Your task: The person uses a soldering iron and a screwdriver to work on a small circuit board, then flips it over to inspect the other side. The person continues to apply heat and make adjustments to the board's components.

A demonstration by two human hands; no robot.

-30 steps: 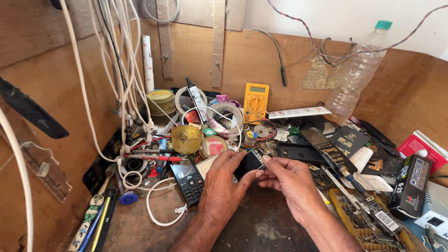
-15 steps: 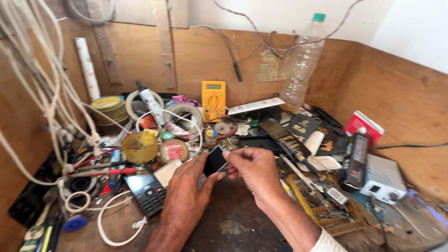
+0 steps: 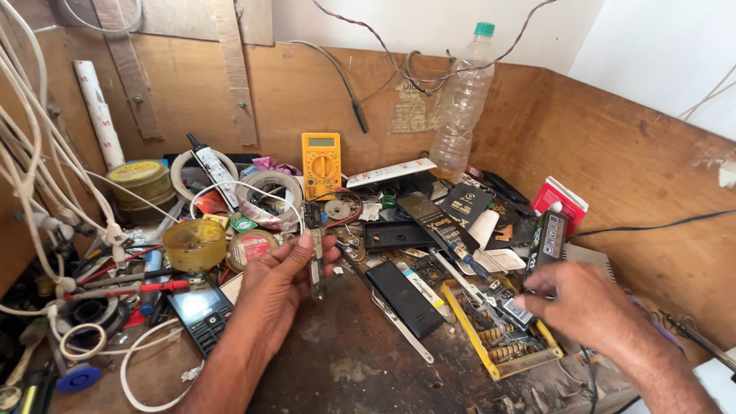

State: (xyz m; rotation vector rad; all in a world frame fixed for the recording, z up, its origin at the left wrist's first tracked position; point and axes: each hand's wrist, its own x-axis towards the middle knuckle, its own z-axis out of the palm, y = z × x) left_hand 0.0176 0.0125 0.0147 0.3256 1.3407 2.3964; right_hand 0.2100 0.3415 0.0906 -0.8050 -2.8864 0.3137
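Wooden workbench [image 3: 345, 360] (cluttered), wooden walls [image 3: 613, 153]

A yellow multimeter [image 3: 320, 162] stands near a plastic bottle [image 3: 463, 100].

The right hand [image 3: 594, 307] is motion-blurred, and its fingers [image 3: 537, 293] cover whatever they touch beside the yellow tray [image 3: 502, 360]. The left hand [image 3: 285, 277] hides most of a small metal part [image 3: 316, 264], too small to identify. White cables [image 3: 46, 192] and the right forearm run off the frame's edges.
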